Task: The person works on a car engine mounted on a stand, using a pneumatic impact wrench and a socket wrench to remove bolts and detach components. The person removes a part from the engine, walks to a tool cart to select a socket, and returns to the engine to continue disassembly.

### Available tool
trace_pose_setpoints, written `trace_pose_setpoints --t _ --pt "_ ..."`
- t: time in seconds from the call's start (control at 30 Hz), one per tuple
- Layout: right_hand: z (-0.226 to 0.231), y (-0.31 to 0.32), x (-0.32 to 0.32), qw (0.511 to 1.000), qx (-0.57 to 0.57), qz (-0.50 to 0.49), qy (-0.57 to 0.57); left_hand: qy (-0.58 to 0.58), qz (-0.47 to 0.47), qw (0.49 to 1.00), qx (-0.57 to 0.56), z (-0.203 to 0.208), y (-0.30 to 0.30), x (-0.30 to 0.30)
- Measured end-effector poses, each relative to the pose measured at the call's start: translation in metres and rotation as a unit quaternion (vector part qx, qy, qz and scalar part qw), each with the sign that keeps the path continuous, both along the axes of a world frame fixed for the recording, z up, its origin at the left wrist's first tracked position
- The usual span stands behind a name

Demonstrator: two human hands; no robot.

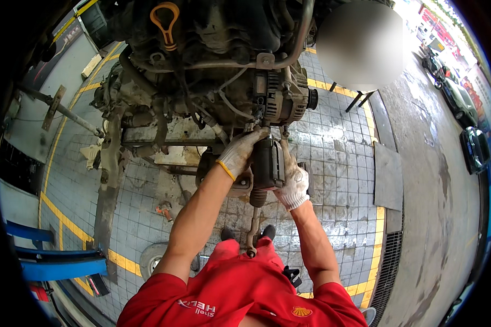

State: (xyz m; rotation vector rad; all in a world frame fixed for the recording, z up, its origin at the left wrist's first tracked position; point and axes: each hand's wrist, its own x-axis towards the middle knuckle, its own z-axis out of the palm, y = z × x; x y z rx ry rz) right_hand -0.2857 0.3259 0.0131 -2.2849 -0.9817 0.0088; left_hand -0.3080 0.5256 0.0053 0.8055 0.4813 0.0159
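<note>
A black, blocky tool, which looks like an impact wrench, points away from me at the engine's lower front. My right hand, in a white knitted glove, is closed round its right side, one finger stretched forward along it. On the left, my left hand, in a soiled white glove with a yellow cuff, bends its fingers in by the tool's front end; what they pinch is hidden. Just beyond is the alternator, mounted on the engine. The tool's tip cannot be seen.
An orange dipstick handle rises from the engine. Below my hands a ribbed rubber boot and a rod extend toward me. A tyre lies by my left leg, blue metal arms farther left. A blurred round patch covers the far right.
</note>
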Motion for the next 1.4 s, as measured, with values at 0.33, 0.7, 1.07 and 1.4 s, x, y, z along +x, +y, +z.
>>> trace_pose_setpoints --t 0.33,0.7,1.07,1.4 --pt "-0.004 0.008 0.0 0.999 -0.031 0.0 0.005 -0.053 0.001 0.993 -0.107 -0.01 0.003 0.002" --pt "-0.007 0.019 0.001 1.0 0.0 -0.013 -0.001 -0.062 0.024 0.995 -0.068 0.006 -0.006 -0.008" --pt "-0.004 0.019 0.005 1.0 -0.02 -0.015 0.014 -0.01 0.047 0.999 -0.013 0.018 -0.009 -0.002" --pt "-0.026 0.014 0.004 0.996 0.092 0.017 0.003 0.031 0.024 0.998 0.051 0.017 -0.006 0.001"
